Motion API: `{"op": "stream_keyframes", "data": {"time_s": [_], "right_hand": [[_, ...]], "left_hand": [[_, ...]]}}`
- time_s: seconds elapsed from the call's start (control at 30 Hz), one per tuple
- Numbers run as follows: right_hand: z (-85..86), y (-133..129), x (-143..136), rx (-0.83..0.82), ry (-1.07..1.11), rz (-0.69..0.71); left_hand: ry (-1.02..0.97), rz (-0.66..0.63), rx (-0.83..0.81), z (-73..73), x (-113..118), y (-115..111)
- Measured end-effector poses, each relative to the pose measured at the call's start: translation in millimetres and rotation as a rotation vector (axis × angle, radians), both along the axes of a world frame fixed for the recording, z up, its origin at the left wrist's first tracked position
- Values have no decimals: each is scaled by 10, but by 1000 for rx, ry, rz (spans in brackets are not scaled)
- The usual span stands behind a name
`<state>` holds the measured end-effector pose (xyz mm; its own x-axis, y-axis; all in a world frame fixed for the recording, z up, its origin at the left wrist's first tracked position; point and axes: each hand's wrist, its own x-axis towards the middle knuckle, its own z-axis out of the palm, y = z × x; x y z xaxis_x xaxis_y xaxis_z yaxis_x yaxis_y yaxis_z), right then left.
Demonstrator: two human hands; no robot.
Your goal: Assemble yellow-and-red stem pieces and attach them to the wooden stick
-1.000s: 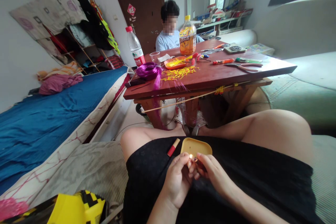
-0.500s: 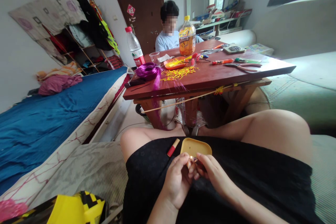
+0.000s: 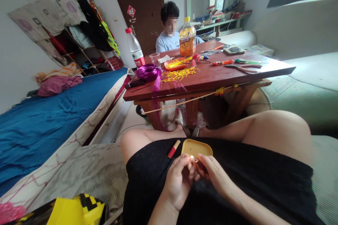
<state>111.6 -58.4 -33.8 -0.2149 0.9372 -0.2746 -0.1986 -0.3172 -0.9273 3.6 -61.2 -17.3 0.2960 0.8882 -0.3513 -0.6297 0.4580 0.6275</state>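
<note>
My left hand (image 3: 178,179) and my right hand (image 3: 215,174) meet above my lap, with fingertips bent together. Between them is a small shiny piece (image 3: 195,160), gold-coloured with a dark spot, and a bright glint beside the left thumb. The fingers cover most of it, so its kind is unclear. Both hands are closed in a pinch; the right thumb and finger lie against the piece. Just beyond the fingertips a shallow yellow tray (image 3: 203,145) rests on the black cloth over my lap, with a tiny dark speck in it. Left of it lies a small red-and-gold tube (image 3: 174,149).
Ahead stands a red-brown table (image 3: 211,74) with purple strands (image 3: 149,72), yellow sticks (image 3: 179,74), an orange dish (image 3: 169,67), pliers (image 3: 246,67) and two bottles. A thin wooden stick (image 3: 182,103) runs along its near edge. A person (image 3: 169,40) sits behind it.
The glint between my fingertips is brighter. My hands hold nearly the same pose, and the tray and tube have stayed in place on my lap.
</note>
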Motion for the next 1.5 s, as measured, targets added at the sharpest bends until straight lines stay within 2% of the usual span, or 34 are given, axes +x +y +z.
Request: {"op": "stream_keyframes", "data": {"time_s": [0.5, 0.7, 0.83, 0.9, 0.97, 1.03, 1.1, 1.13, 1.23, 1.33, 1.4, 1.5], "right_hand": [[53, -3, 3, -35, -14, -33], [11, -82, -53, -209, 107, -158], [23, -80, 26, -157, 130, -28], [41, -7, 148, -97, 58, -11], [30, 107, 294, 25, -125, -21], [-47, 233, 409, 224, -486, 52], [-203, 341, 446, 379, -944, 156], [-300, 383, 430, 397, -1039, 174], [-577, 461, 305, 420, -1101, 227], [-673, 478, 212, 456, -1062, 253], [-591, 452, 225, 476, -1008, 223], [-290, 350, 301, 457, -858, 154]], "left_hand": [[-20, -7, 11, 13, -7, -7], [-71, -18, 38, 67, 13, -26], [-176, -92, 117, 63, 9, -15], [-215, -138, 151, 58, -5, -13], [-246, -173, 178, 53, -18, -19], [-264, -174, 185, 52, -25, -31], [-249, -137, 159, 55, -26, -45], [-228, -99, 136, 55, -26, -51], [-152, 51, 52, 41, -37, -59], [-113, 123, 22, -2, -69, -42], [-120, 109, 56, -29, -86, -24], [-129, 91, 106, -43, -75, -3]]}}
